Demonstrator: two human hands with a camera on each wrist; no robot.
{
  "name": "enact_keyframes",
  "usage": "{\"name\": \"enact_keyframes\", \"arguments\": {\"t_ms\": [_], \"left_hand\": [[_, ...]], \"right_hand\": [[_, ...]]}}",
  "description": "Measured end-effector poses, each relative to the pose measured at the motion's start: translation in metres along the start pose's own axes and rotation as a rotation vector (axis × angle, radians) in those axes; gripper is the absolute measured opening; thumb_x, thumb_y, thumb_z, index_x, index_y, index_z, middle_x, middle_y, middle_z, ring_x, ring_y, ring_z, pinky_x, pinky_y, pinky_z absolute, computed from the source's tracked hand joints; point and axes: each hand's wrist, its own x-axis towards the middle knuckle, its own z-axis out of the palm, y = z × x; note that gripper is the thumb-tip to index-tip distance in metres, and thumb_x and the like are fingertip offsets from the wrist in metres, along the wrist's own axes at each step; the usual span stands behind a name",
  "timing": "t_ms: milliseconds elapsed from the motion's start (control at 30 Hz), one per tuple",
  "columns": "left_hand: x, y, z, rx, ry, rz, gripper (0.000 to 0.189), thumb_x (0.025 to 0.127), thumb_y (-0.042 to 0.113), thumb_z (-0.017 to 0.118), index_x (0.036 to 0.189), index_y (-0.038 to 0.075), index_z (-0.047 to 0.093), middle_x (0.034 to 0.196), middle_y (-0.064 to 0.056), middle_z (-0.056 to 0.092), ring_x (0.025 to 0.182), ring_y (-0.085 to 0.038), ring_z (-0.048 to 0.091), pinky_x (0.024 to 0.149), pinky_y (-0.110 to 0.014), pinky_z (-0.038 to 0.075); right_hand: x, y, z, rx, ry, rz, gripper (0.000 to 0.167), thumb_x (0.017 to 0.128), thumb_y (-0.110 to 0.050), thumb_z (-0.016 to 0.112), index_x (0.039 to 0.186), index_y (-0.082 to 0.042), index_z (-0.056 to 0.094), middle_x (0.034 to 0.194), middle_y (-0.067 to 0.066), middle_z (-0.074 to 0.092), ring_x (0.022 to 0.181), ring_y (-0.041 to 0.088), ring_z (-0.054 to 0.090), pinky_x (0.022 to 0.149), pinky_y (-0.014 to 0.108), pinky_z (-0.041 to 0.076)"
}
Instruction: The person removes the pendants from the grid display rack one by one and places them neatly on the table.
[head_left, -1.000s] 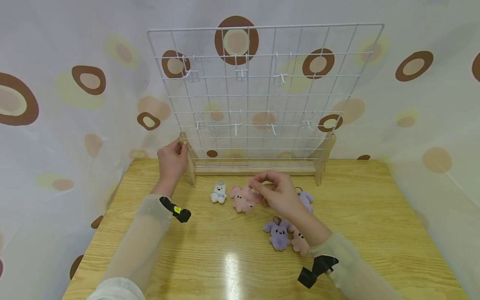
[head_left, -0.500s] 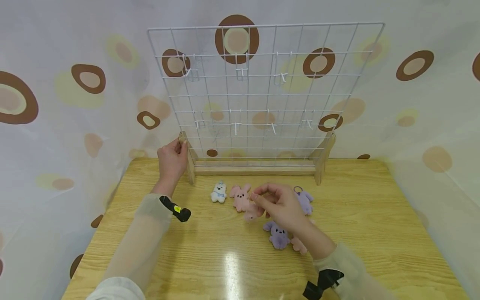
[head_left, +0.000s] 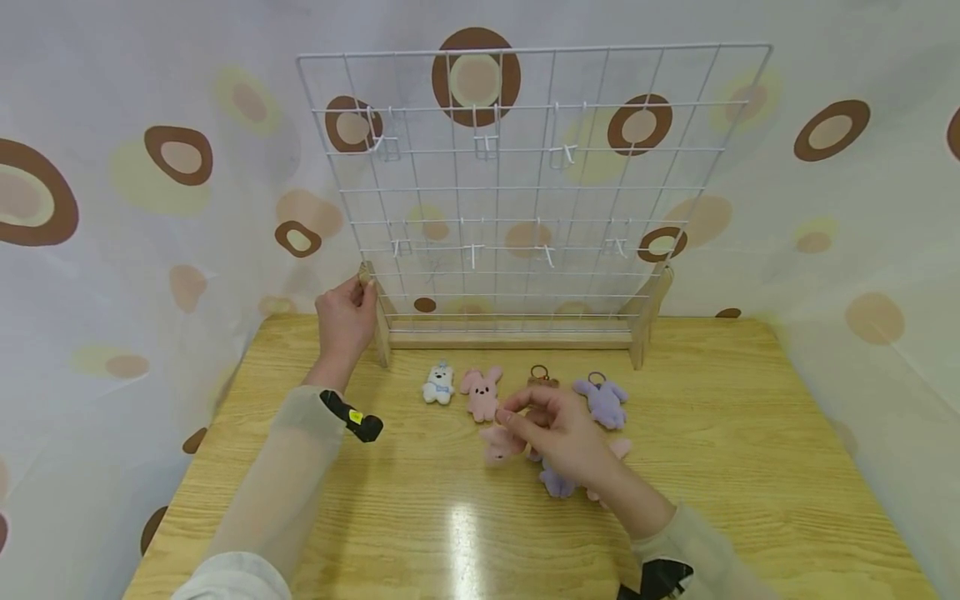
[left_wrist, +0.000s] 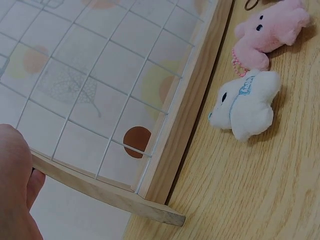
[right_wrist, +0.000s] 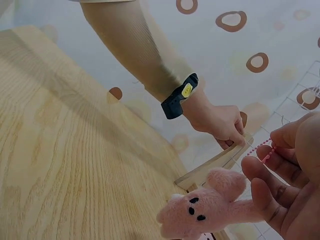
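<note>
My left hand (head_left: 347,321) grips the upper end of the wooden side leg (head_left: 381,325) that supports the white wire grid rack (head_left: 510,192). With thumb and fingers, my right hand (head_left: 558,429) pinches the pink bead chain (right_wrist: 254,148) of a pink plush keychain (right_wrist: 205,207), which hangs above the table. Left of the right hand lie a white plush keychain (head_left: 438,385) with a blue bow and another pink plush keychain (head_left: 481,393). Behind and below the hand, a brown plush (head_left: 542,382), a purple plush (head_left: 557,483) and a pink plush (head_left: 619,448) are partly hidden.
Several white hooks (head_left: 472,252) sit on the grid in two rows. Another purple plush (head_left: 603,404) lies at the right of the group. The wooden table (head_left: 735,467) meets a patterned cloth backdrop (head_left: 817,183) at the back and sides.
My right hand has moved toward the front of the table with the pink plush keychain, uncovering the brown plush's ring and more of the back purple plush. The left hand stays on the leg.
</note>
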Motion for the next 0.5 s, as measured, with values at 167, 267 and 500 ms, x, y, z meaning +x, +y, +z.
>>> {"name": "enact_keyframes", "arguments": {"t_ms": [167,267,500], "left_hand": [[0.0005,-0.0002,0.0005,-0.002,0.001,0.006,0.026,0.108,0.015,0.062,0.109,-0.006,0.078,0.101,-0.021,0.078,0.093,-0.030,0.078,0.080,-0.045,0.062],[0.0009,-0.0005,0.0007,0.000,0.003,0.007,0.025,0.108,0.015,0.063,0.108,-0.005,0.078,0.100,-0.020,0.078,0.091,-0.029,0.078,0.079,-0.045,0.062],[-0.0002,-0.0004,0.0003,-0.005,0.000,-0.006,0.026,0.108,0.015,0.063,0.111,-0.006,0.077,0.104,-0.022,0.077,0.095,-0.031,0.078,0.082,-0.046,0.062]], "right_hand": [[-0.0041,0.0032,0.0025,0.016,-0.010,0.011,0.010,0.104,-0.007,0.067,0.106,0.002,0.071,0.071,0.018,0.070,0.055,0.011,0.060,0.048,0.022,0.045],[-0.0056,0.0050,0.0035,0.015,-0.019,0.005,0.010,0.104,-0.006,0.067,0.106,0.003,0.071,0.072,0.018,0.071,0.056,0.012,0.061,0.049,0.022,0.044],[-0.0094,0.0086,0.0057,0.016,-0.028,0.018,0.009,0.104,-0.006,0.066,0.104,0.002,0.071,0.070,0.019,0.070,0.053,0.009,0.055,0.046,0.021,0.038]]}}
